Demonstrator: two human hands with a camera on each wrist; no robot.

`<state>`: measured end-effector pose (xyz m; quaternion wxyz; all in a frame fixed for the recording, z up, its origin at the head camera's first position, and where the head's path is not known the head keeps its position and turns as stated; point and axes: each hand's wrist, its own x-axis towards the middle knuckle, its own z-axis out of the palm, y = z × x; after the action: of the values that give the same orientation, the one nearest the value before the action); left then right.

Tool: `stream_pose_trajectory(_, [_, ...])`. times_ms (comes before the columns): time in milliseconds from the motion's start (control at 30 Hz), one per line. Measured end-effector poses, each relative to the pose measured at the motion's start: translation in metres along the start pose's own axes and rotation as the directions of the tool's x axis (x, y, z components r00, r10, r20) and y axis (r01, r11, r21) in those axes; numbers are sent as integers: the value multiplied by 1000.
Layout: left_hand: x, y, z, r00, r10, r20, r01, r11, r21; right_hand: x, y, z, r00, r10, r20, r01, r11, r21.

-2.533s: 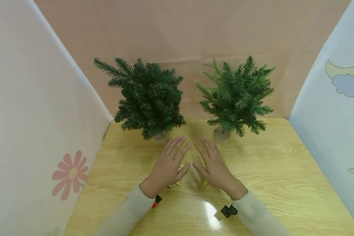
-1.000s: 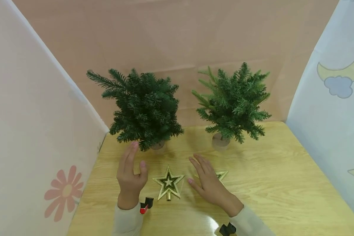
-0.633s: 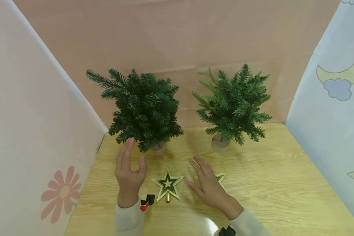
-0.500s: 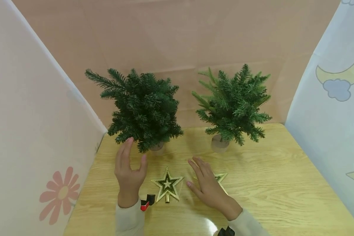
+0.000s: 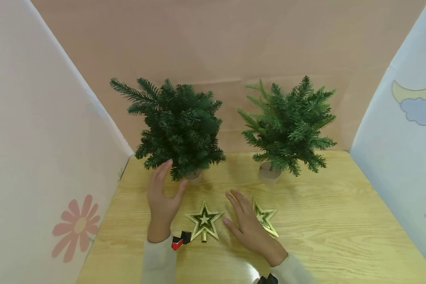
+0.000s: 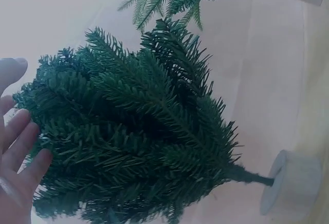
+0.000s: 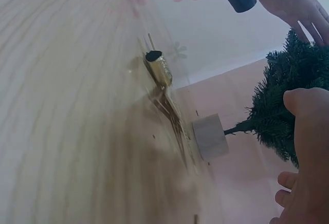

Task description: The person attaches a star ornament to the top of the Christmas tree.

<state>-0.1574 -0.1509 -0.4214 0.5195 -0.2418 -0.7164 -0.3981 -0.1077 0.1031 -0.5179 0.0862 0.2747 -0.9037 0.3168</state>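
Two small artificial fir trees stand side by side at the back of the wooden table, a dark green one [image 5: 182,126] on the left and a lighter-tipped one [image 5: 291,122] on the right. My left hand [image 5: 163,201] has its fingers extended and thumb apart, fingertips overlapping the left tree's lower branches in the head view. Two gold star tree toppers lie in front: the left star [image 5: 204,219] is between my hands. Over the table beside the right star [image 5: 266,216], my right hand [image 5: 250,227] holds nothing, fingers loosely extended; it partly covers that star.
Each tree has a round pale base, the left base [image 5: 194,176] and the right base [image 5: 268,173]. A pinkish cloth wall [image 5: 216,39] rises behind the table [image 5: 323,213]. Printed white panels border both sides, the left panel [image 5: 28,118] bearing a pink flower.
From close together at the middle, my hands have parted. The left has moved left to the dark tree, uncovering the left star. The right has lowered, lately shifting slightly left and baring more of its star.
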Motion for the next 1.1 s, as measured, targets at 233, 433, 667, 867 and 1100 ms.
stream_pose_trajectory(233, [0,-9,8,998,-16,56,18,999,-36,8,-2,15,1000,30,8,-31,992,126])
stream_pose_trajectory(433, [2,-8,11,997,-36,75,40,998,-49,13,-5,22,997,72,20,-75,978,194])
stream_pose_trajectory(667, [1,-7,13,994,-45,96,47,999,-16,18,-4,25,997,76,-7,-72,973,220])
stream_pose_trajectory(867, [-5,-8,8,986,-96,135,95,995,9,18,-5,38,996,90,-7,-85,961,264])
stream_pose_trajectory(1100, [-12,-6,0,980,-111,164,101,993,64,12,-5,55,990,136,49,-144,947,288])
